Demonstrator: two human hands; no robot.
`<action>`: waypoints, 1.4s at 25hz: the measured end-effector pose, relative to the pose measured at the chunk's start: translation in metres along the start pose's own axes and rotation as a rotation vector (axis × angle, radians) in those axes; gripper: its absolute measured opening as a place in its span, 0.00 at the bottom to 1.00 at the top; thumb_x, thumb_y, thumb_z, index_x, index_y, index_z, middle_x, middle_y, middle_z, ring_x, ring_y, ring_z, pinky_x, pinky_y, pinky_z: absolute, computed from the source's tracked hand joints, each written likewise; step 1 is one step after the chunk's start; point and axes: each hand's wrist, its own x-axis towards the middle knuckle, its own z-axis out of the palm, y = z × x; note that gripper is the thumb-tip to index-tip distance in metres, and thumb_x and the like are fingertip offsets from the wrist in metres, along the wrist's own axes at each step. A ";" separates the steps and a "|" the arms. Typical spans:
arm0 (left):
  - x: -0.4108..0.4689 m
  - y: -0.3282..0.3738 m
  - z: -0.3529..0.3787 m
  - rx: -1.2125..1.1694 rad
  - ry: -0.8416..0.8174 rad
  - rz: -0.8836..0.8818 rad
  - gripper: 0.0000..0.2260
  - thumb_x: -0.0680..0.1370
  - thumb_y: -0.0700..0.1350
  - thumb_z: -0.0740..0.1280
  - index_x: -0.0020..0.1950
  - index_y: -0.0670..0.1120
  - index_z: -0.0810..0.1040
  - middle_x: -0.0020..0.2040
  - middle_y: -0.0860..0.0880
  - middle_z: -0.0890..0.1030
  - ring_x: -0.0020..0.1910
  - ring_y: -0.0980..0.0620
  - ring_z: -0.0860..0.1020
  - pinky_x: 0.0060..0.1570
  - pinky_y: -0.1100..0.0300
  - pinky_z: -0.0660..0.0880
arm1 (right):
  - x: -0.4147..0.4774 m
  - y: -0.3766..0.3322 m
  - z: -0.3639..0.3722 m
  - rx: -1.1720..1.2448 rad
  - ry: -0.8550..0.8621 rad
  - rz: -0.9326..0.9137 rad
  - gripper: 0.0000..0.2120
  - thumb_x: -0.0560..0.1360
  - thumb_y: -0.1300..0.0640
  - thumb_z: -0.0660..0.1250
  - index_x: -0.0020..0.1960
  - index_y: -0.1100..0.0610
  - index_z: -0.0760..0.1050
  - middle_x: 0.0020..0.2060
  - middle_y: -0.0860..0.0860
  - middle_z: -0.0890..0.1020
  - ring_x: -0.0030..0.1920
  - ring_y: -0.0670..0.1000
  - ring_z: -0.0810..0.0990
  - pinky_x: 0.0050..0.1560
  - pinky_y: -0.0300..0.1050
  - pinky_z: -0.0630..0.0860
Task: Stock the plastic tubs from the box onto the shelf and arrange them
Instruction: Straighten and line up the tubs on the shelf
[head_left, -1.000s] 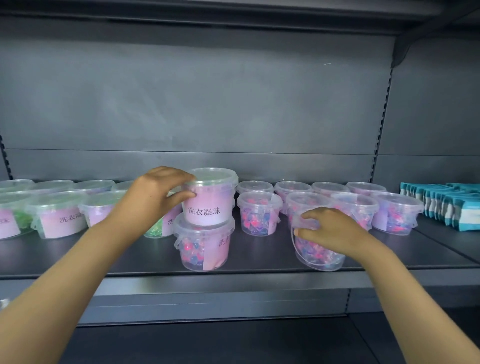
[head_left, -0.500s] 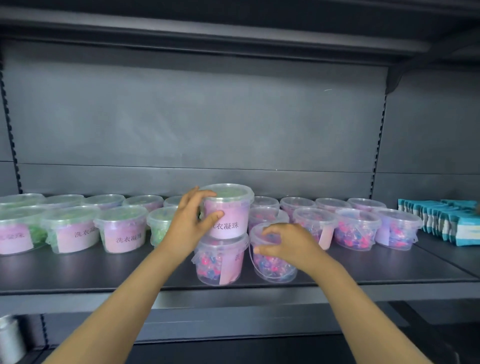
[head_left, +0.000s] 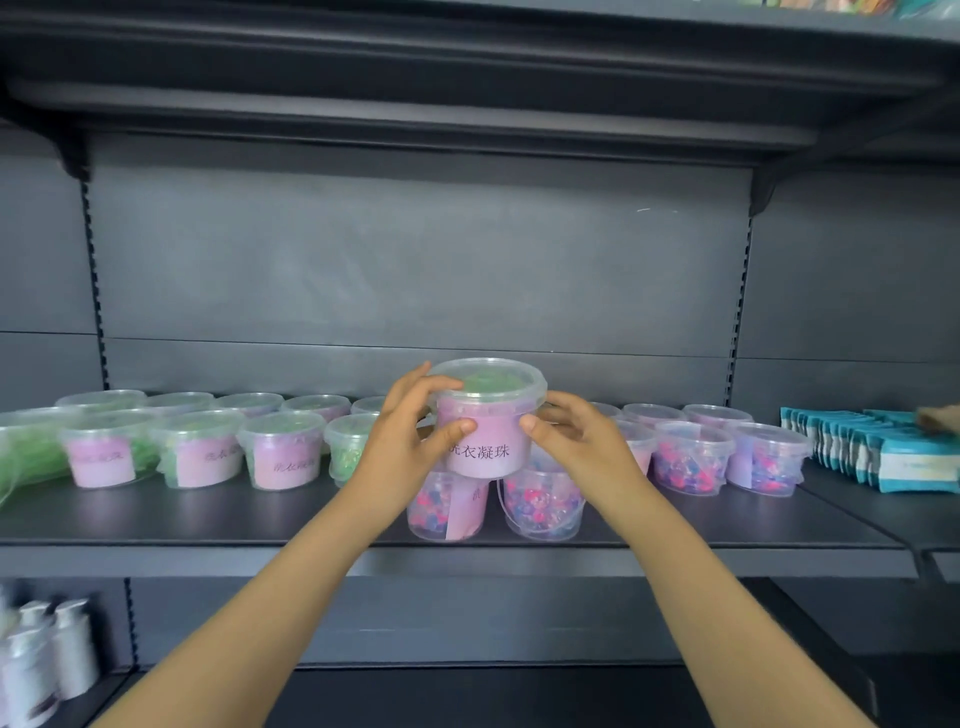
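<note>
Both hands hold the pink-label tub (head_left: 491, 415) above the shelf (head_left: 208, 525).
Green tubs (head_left: 197, 457) stand at its 9 o'clock. The left hand (head_left: 400, 452) and right hand (head_left: 576, 441) each have their grip curled round its sides. Two front tubs (head_left: 543, 512) sit at its 6 o'clock, pink-and-blue tubs (head_left: 691, 457) at 3 o'clock.

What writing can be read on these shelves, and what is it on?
"洗衣凝珠": pink label of the tub held between the left hand and right hand; a thumb hides part of the first character.
Labels on the left tubs: blurred, unreadable.
Teal packets: labels blurred.
Bottles below: unreadable.
</note>
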 end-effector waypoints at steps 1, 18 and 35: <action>-0.013 0.014 -0.005 -0.023 0.002 0.005 0.17 0.72 0.42 0.72 0.49 0.65 0.74 0.69 0.55 0.66 0.70 0.63 0.64 0.59 0.73 0.69 | -0.015 -0.008 0.002 0.052 0.010 0.000 0.11 0.73 0.53 0.69 0.55 0.47 0.73 0.52 0.46 0.79 0.52 0.40 0.78 0.51 0.36 0.75; -0.232 0.151 -0.162 0.065 0.184 -0.310 0.18 0.71 0.43 0.73 0.54 0.59 0.71 0.63 0.56 0.72 0.58 0.48 0.77 0.59 0.52 0.75 | -0.216 -0.103 0.134 0.287 -0.210 0.140 0.11 0.73 0.52 0.69 0.53 0.55 0.75 0.48 0.50 0.82 0.53 0.53 0.81 0.60 0.55 0.76; -0.107 -0.098 -0.431 0.120 -0.030 -0.329 0.19 0.68 0.43 0.76 0.47 0.60 0.71 0.59 0.53 0.74 0.51 0.44 0.77 0.53 0.55 0.76 | -0.060 -0.088 0.462 0.246 -0.039 0.239 0.07 0.73 0.50 0.69 0.45 0.52 0.75 0.49 0.53 0.82 0.52 0.49 0.80 0.63 0.53 0.74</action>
